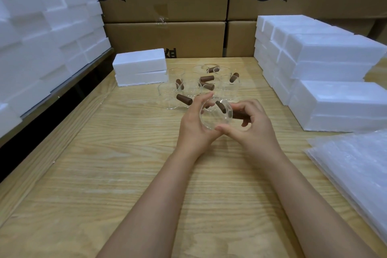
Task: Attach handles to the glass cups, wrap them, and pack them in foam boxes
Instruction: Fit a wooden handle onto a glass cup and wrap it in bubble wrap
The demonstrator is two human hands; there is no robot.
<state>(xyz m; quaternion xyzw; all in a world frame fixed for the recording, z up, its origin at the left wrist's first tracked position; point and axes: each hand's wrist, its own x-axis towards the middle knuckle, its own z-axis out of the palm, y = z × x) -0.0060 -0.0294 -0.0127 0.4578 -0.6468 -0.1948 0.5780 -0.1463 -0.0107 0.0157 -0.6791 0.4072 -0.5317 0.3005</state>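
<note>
White foam wall: white polystyrene foam blocks (41, 37) piled high along the left edge, beside the table.
Wood surface: pale wood-grain tabletop (104, 174) running under everything.
Small foam pair: two white rectangular foam boxes (140, 67), one on top of the other, at the far left of the table, just left of the waiting cups.
Cartons: brown cardboard cartons with black print (167, 6), stacked behind the table.
Waiting cups: cluster of clear glass cups (170, 96) standing upright on the table beyond the hands. Dark brown handles (184, 99) show among them, pointing different ways.
Left hand: the left hand (194, 125) grips the held cup from its left side, fingers curled round the wall and thumb at the near rim.
Held cup: clear round glass cup (216, 119) lifted off the table between both hands, in front of the cluster, mouth tipped toward the camera. A brown piece shows through the glass; inside or behind, I cannot tell.
Held handle: brown cylindrical handle (240, 115) against the cup's right side.
Right hand: the right hand (255, 128) pinches this handle with curled fingers, its thumb meeting the left thumb below the cup.
Right foam stacks: long white foam boxes (324, 65) stacked in stepped rows on the table's right.
Wrap: pile of clear bubble-wrap sheets (356, 165) at the near right edge.
</note>
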